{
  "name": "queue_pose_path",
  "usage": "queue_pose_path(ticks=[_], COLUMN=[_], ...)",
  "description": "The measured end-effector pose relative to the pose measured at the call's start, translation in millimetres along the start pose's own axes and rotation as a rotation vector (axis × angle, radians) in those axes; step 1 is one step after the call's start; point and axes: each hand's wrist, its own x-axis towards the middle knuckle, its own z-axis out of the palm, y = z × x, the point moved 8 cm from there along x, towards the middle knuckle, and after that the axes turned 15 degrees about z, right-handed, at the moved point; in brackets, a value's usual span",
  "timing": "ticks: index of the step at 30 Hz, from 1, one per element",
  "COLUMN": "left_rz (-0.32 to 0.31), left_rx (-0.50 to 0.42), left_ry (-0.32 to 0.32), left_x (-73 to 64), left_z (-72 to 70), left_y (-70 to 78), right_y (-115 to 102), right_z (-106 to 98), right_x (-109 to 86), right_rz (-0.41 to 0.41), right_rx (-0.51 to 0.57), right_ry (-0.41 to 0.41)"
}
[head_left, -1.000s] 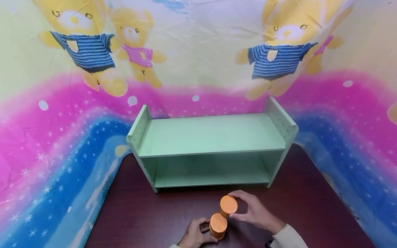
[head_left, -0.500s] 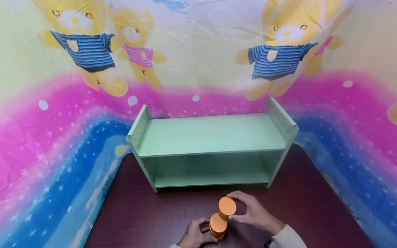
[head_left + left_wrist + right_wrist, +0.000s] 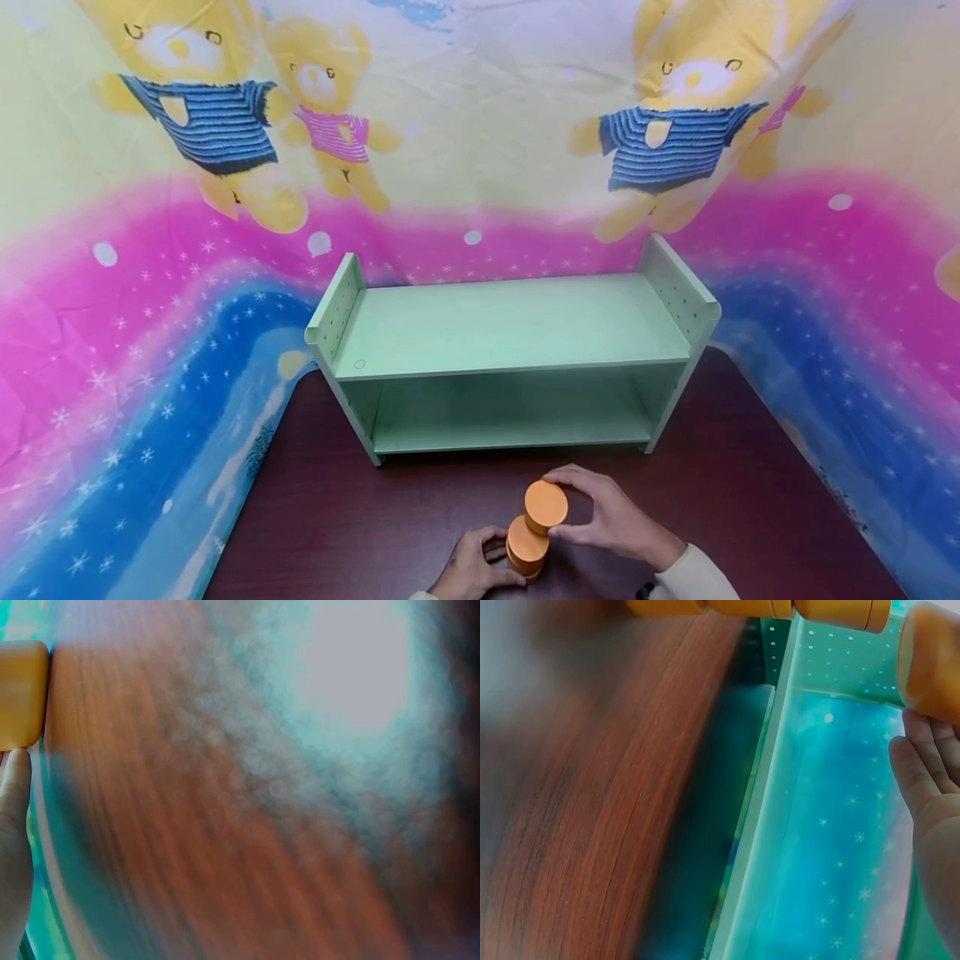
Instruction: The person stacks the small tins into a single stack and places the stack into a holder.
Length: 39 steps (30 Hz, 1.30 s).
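Observation:
An upright stack of orange round containers (image 3: 527, 540) stands on the table near the front. My left hand (image 3: 472, 565) holds it from the left, with thumb and fingers curled about its side. Pinched between the thumb and fingers of my right hand (image 3: 617, 518) is another orange round container (image 3: 546, 505). In the head view it overlaps the stack's top. The right wrist view shows this held container (image 3: 934, 667) apart from the end of the stack (image 3: 832, 611), which has seams like lid edges. A single orange container (image 3: 21, 694) shows at the left wrist view's edge.
A pale green two-tier shelf (image 3: 510, 327) with raised side panels stands behind the hands. It rests on a dark red-brown wooden table (image 3: 322, 517). A printed cloth (image 3: 472, 167) with bears hangs around the back and sides.
My right hand has moved slightly left and toward me, bringing its container nearer to the stack's top. The left hand and the stack have stayed in place.

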Motion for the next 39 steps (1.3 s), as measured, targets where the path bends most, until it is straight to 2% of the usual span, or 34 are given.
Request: queue_pose_path(ticks=[7, 13, 25, 31, 39], left_rz=[0.049, 0.08, 0.06, 0.084, 0.072], left_rx=[0.006, 0.0, -0.004, 0.0, -0.002], left_ry=[-0.014, -0.016, -0.012, -0.024, -0.01], left_x=[0.2, 0.7, 2.0, 2.2, 1.4], left_z=[0.2, 0.1, -0.9, -0.4, 0.0], left_y=[3.3, 4.9, 3.0, 3.7, 3.5], right_y=[-6, -5, -11, -13, -13], right_z=[4, 7, 11, 13, 17], right_x=[-1.5, -2.6, -3.6, -4.0, -4.1], right_rz=[-0.067, -0.059, -0.097, -0.1, -0.092], right_rx=[0.003, -0.01, -0.005, 0.003, 0.03], right_ry=[-0.001, -0.012, -0.017, -0.026, -0.053])
